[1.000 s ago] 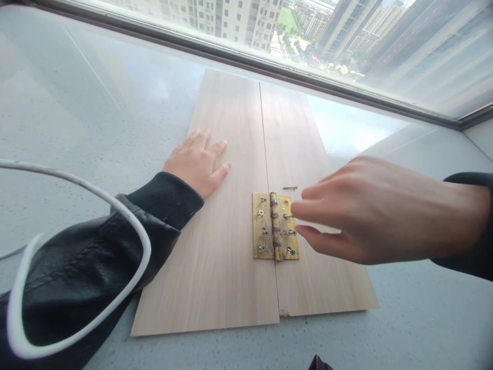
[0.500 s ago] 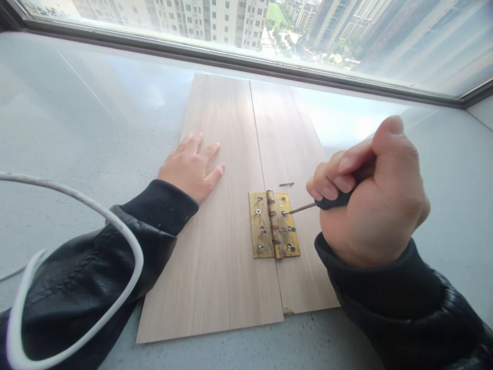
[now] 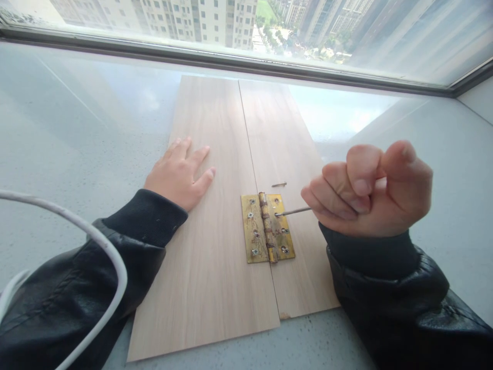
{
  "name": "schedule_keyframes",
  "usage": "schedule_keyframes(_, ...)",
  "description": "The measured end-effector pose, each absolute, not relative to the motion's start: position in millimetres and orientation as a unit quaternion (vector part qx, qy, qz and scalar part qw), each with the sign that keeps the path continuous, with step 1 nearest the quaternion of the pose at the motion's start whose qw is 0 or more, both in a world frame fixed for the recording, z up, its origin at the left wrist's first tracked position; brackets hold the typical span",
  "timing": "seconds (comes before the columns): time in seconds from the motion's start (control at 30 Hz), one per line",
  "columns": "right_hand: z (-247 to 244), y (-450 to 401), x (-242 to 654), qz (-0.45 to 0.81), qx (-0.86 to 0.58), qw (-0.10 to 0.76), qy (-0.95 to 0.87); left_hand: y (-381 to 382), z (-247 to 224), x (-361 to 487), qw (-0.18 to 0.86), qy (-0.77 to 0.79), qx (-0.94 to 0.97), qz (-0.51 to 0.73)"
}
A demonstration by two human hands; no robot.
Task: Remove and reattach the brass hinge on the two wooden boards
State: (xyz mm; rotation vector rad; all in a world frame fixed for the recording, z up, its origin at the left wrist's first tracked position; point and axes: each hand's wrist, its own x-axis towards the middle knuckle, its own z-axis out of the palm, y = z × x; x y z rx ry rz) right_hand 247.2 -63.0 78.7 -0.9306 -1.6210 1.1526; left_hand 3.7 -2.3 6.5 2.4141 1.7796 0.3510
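A brass hinge (image 3: pixel 268 228) lies across the seam between the left wooden board (image 3: pixel 208 277) and the right wooden board (image 3: pixel 308 277). Screws sit in several of its holes. My right hand (image 3: pixel 370 190) is closed around a screwdriver (image 3: pixel 296 211), its handle hidden in my fingers. The shaft points left, and its tip meets the hinge's right leaf at the second hole from the top. Spread flat on the left board's outer edge, my left hand (image 3: pixel 179 172) is open and holds nothing. One loose screw (image 3: pixel 279 184) rests on the right board just above the hinge.
The boards lie on a pale speckled sill (image 3: pixel 61 139) below a window with a dark frame (image 3: pixel 215 64). A white cable (image 3: pixel 102 239) loops over my left sleeve. Tall buildings show outside through the glass.
My right hand has turned at the wrist, now hiding the screwdriver's handle, with the tip still at the same hole. My left hand keeps its place; the whole view has shifted slightly.
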Motion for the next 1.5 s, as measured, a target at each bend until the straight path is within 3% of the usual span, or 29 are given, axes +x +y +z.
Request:
schedule_keyframes(0.13,70,-73,224,0.296,-0.544,0.616,-0.486,-2,6,3,0.062,0.586,0.799,0.121)
schedule_keyframes(0.23,66,-82,205,0.195,-0.581,0.693,-0.381,-2,5,3,0.057,0.587,0.798,0.122)
schedule_keyframes(0.47,72,-91,198,0.262,-0.507,0.711,-0.412,-2,6,3,0.061,0.584,0.801,0.115)
schedule_keyframes(0.53,74,-87,210,0.320,-0.474,0.667,-0.478,-2,6,3,0.061,0.584,0.801,0.115)
schedule_keyframes(0.67,77,-72,238,0.492,-0.330,0.492,-0.638,-1,5,2,0.061,0.583,0.801,0.121)
schedule_keyframes(0.73,77,-69,244,0.521,-0.310,0.463,-0.647,-1,5,2,0.062,0.582,0.802,0.121)
schedule_keyframes(0.83,74,-76,235,0.464,-0.378,0.549,-0.584,-1,5,2,0.064,0.581,0.803,0.119)
schedule_keyframes(0.93,70,-89,214,0.321,-0.463,0.661,-0.495,-2,6,3,0.063,0.585,0.799,0.124)
schedule_keyframes(1.1,70,-99,188,0.226,-0.545,0.723,-0.360,-3,6,4,0.060,0.585,0.798,0.131)
schedule_keyframes(1.23,74,-98,193,0.260,-0.586,0.673,-0.368,-3,5,4,0.060,0.586,0.798,0.126)
schedule_keyframes(1.33,76,-94,211,0.362,-0.514,0.623,-0.465,-2,6,4,0.060,0.588,0.797,0.125)
schedule_keyframes(1.5,79,-77,242,0.599,-0.322,0.376,-0.629,-3,7,4,0.061,0.588,0.797,0.119)
